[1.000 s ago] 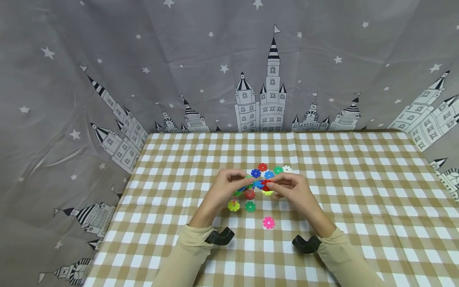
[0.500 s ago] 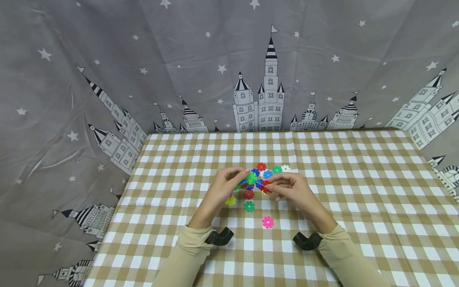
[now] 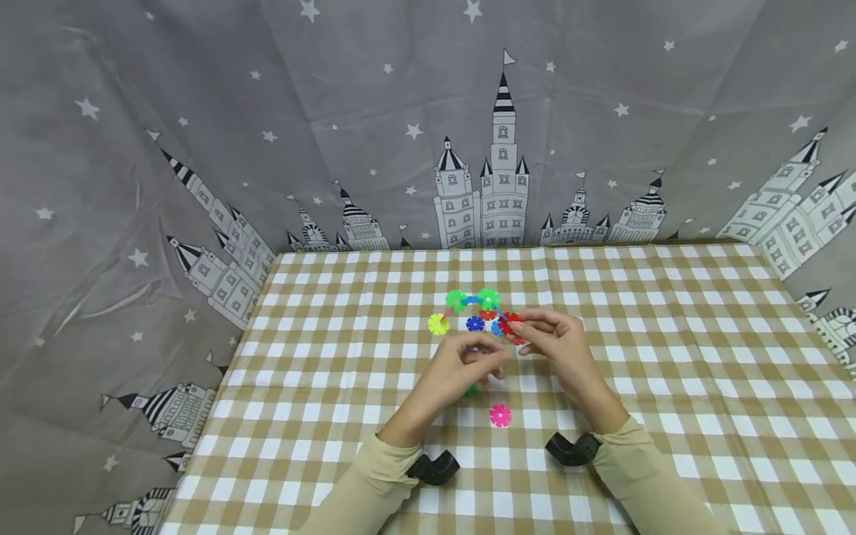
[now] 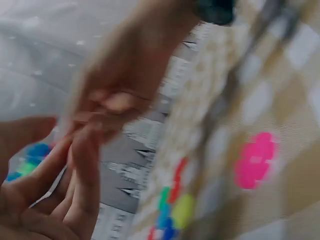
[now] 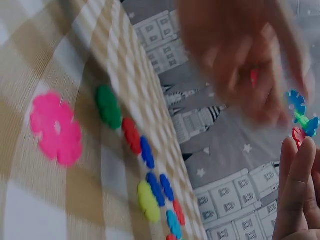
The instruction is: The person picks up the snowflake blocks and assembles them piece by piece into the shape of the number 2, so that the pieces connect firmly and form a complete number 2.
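My right hand [image 3: 562, 342] pinches a red notched plastic disc [image 3: 508, 324] at the right end of a linked chain of snowflake building discs. The chain arches away over the table, with green discs [image 3: 489, 299], blue ones [image 3: 472, 300] and a yellow disc [image 3: 438, 324] at its far left end. In the right wrist view, the red disc [image 5: 298, 136] sits between fingertip and thumb. My left hand [image 3: 461, 371] hovers just left of the right one, blurred, fingers loosely bent and holding nothing. It hides some discs below it.
A pink disc [image 3: 500, 415] lies alone nearest me on the checked tablecloth [image 3: 669, 371]. Several loose discs lie beyond it, among them a dark blue one [image 3: 475, 323] and a green one [image 5: 108, 107]. A grey castle-print curtain [image 3: 374, 134] hangs behind the table.
My left hand has let go of the chain and moved right and toward me. The chain has swung out and away, now hanging from my right hand alone.
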The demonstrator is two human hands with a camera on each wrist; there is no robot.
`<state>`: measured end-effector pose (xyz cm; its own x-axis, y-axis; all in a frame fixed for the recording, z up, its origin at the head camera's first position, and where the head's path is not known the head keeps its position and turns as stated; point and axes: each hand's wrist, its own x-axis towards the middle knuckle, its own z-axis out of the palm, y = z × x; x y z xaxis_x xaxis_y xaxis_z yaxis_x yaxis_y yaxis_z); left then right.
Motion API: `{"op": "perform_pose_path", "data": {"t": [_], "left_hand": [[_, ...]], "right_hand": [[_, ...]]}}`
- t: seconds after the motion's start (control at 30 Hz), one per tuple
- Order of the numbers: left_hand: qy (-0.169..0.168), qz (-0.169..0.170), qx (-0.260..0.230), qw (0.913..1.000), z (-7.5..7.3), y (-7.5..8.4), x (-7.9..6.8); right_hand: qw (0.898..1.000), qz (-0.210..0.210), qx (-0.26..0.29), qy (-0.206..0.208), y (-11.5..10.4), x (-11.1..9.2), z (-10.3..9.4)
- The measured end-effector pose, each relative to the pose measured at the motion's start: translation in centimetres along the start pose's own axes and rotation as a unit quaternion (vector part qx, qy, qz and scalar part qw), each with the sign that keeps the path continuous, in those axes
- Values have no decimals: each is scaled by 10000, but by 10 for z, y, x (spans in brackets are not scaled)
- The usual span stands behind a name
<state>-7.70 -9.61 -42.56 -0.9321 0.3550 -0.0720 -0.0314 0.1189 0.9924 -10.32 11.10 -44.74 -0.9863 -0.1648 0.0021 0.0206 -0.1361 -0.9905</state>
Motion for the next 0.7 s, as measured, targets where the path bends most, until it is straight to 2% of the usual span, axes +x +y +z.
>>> {"op": "perform_pose_path", "data": {"t": [0.03, 0.1, 0.2, 0.3, 0.43, 0.5, 0.6, 0.7], "left_hand": [[104, -120, -168, 9997, 2, -5, 3], [566, -241, -680, 9958, 5, -14, 7], [1190, -242, -1437, 9821, 6, -22, 10], [1358, -2, -1700, 9760, 5, -25, 11], [1322, 465, -1958, 9706, -1, -26, 14], [1193, 601, -2086, 9688, -7, -26, 16], [796, 464, -2226, 9705, -17, -26, 18], [232, 227, -2283, 9731, -26, -25, 17]], "right_hand": [[9999, 13, 100, -5, 0, 0, 2], [9994, 88, 327, -8, -1, 1, 7], [9978, 304, 591, 23, -3, 2, 16], [9960, 498, 740, 78, -4, 4, 23], [9947, 595, 842, -53, -5, 6, 28], [9933, 637, 942, -183, -5, 6, 30], [9897, 770, 1155, -341, -5, 6, 31], [9842, 1026, 1367, -471, -4, 6, 32]]}}
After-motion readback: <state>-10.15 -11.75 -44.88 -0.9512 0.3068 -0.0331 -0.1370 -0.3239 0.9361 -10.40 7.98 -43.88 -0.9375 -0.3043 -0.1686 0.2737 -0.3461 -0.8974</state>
